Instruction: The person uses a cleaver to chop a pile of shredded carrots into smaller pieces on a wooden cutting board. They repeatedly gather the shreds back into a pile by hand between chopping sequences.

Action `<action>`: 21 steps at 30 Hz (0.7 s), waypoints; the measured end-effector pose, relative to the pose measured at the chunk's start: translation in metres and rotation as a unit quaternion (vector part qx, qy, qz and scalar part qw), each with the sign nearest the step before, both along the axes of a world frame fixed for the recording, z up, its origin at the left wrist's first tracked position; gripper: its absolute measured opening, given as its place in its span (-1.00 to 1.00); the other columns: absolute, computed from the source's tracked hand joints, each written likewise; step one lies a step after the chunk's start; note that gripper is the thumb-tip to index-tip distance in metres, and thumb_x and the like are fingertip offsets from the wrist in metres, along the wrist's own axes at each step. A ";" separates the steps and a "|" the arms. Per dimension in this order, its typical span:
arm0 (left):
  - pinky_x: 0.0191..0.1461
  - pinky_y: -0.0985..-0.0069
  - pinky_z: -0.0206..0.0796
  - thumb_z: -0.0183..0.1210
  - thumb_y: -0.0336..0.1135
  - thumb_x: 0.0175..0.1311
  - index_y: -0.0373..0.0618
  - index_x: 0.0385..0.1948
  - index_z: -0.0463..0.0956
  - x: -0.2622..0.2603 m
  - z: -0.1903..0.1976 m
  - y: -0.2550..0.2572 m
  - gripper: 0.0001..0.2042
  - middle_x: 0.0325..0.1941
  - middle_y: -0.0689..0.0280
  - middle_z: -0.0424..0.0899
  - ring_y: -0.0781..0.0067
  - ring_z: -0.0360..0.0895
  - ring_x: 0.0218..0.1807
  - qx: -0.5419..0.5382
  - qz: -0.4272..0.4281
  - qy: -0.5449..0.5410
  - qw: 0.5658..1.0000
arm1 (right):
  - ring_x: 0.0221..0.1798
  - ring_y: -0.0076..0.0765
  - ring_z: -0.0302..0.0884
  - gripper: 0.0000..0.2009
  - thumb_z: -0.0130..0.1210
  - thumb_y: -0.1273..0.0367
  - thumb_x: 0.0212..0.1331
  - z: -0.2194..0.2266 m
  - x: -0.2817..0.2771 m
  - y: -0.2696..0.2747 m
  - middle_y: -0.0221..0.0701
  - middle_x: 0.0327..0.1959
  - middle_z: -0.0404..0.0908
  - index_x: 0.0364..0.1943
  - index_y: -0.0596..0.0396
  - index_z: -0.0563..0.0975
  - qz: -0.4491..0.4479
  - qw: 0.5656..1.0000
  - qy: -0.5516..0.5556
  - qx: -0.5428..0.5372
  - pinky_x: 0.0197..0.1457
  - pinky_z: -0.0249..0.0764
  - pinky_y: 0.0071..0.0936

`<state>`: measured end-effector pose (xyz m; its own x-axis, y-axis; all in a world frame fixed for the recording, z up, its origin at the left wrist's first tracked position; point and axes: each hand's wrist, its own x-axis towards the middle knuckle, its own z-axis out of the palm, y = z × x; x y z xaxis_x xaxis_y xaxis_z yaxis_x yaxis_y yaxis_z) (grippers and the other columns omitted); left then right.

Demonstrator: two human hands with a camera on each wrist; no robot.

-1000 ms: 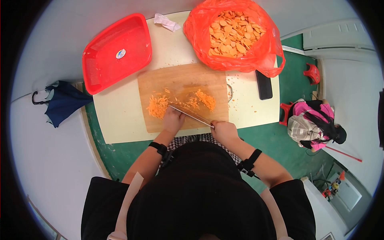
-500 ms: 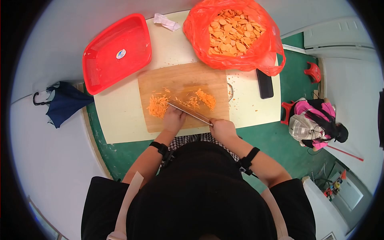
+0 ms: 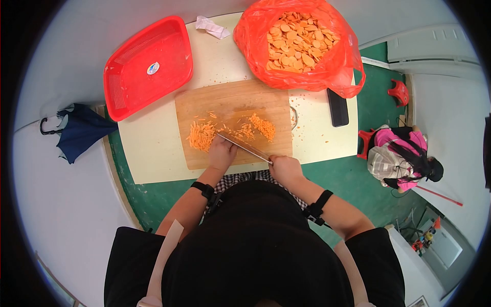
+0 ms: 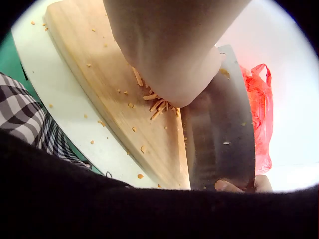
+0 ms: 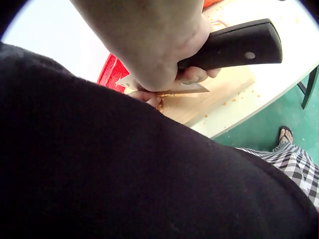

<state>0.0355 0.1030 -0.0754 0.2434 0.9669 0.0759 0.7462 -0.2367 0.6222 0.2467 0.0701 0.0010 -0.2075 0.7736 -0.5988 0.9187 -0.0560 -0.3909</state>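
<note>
A wooden cutting board (image 3: 207,102) lies before the person. The right hand (image 3: 287,170) grips the black handle (image 5: 244,45) of a cleaver (image 4: 222,134), whose broad blade slants across the board's near half. Close against the blade, the left hand (image 3: 222,154) bends over carrot pieces (image 4: 158,105) and holds them on the board; its fingertips are hidden. Cut strips poke out from under this hand in the left wrist view. One heap of carrot strips (image 3: 201,137) lies just beyond the left hand, and a smaller heap (image 3: 264,128) is farther right.
A red plastic bag (image 3: 250,46) full of carrot slices (image 3: 302,43) stands at the back right. At the back left is a red basket (image 3: 153,87). A phone (image 3: 338,108) and crumpled paper (image 3: 213,27) lie on the table. Another person (image 3: 404,156) sits off to the right.
The cleaver's blade has tilted slightly and come back, staying beside the left hand. Both hands keep nearly the same place, and the heaps look almost unchanged.
</note>
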 end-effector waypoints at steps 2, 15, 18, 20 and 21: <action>-0.19 0.36 0.38 0.21 -0.41 -0.14 -0.19 -0.49 0.59 -0.001 -0.002 -0.001 -0.86 -0.38 0.18 0.56 0.16 0.49 -0.24 -0.006 -0.004 0.008 1.000 | -0.45 -0.10 0.58 -0.85 -0.02 0.33 0.03 -0.005 -0.004 -0.001 -0.21 -0.56 0.58 -0.50 0.08 0.52 -0.005 1.000 -0.001 0.002 -0.36 0.50 -0.20; -0.23 0.35 0.34 0.21 -0.41 -0.09 -0.18 -0.50 0.59 0.001 0.002 0.000 -0.90 -0.45 0.23 0.54 0.20 0.46 -0.30 -0.001 0.019 -0.013 1.000 | -0.44 -0.06 0.56 -0.81 -0.06 0.28 0.09 -0.008 0.010 0.003 -0.20 -0.55 0.58 -0.45 0.05 0.54 -0.039 0.999 -0.004 0.003 -0.33 0.48 -0.18; -0.23 0.36 0.33 0.21 -0.41 -0.10 -0.17 -0.47 0.60 -0.001 0.006 0.000 -0.88 -0.46 0.24 0.53 0.21 0.46 -0.30 0.008 0.014 -0.010 1.000 | -0.44 -0.05 0.56 -0.80 -0.05 0.27 0.09 -0.003 0.010 0.002 -0.19 -0.55 0.58 -0.43 0.04 0.55 -0.056 0.998 -0.009 -0.003 -0.34 0.49 -0.18; -0.22 0.37 0.33 0.22 -0.41 -0.11 -0.17 -0.45 0.59 -0.003 0.007 -0.002 -0.85 -0.45 0.24 0.53 0.21 0.45 -0.29 0.007 0.008 -0.012 1.000 | -0.44 -0.04 0.56 -0.80 -0.04 0.27 0.09 -0.002 0.010 0.000 -0.18 -0.55 0.58 -0.42 0.04 0.56 -0.072 0.997 -0.014 -0.007 -0.34 0.49 -0.17; -0.18 0.36 0.32 0.24 -0.38 -0.14 -0.17 -0.43 0.59 -0.005 0.008 -0.002 -0.82 -0.39 0.23 0.52 0.21 0.45 -0.25 0.005 0.020 -0.012 1.000 | -0.44 -0.04 0.56 -0.80 -0.04 0.27 0.09 -0.002 0.010 -0.001 -0.17 -0.55 0.57 -0.42 0.04 0.56 -0.073 0.997 -0.014 -0.003 -0.34 0.49 -0.17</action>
<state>0.0308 0.1010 -0.0673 0.2022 0.9751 0.0906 0.7405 -0.2128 0.6374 0.2570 0.0692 -0.0011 -0.0756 0.7909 -0.6073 0.9111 -0.1927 -0.3644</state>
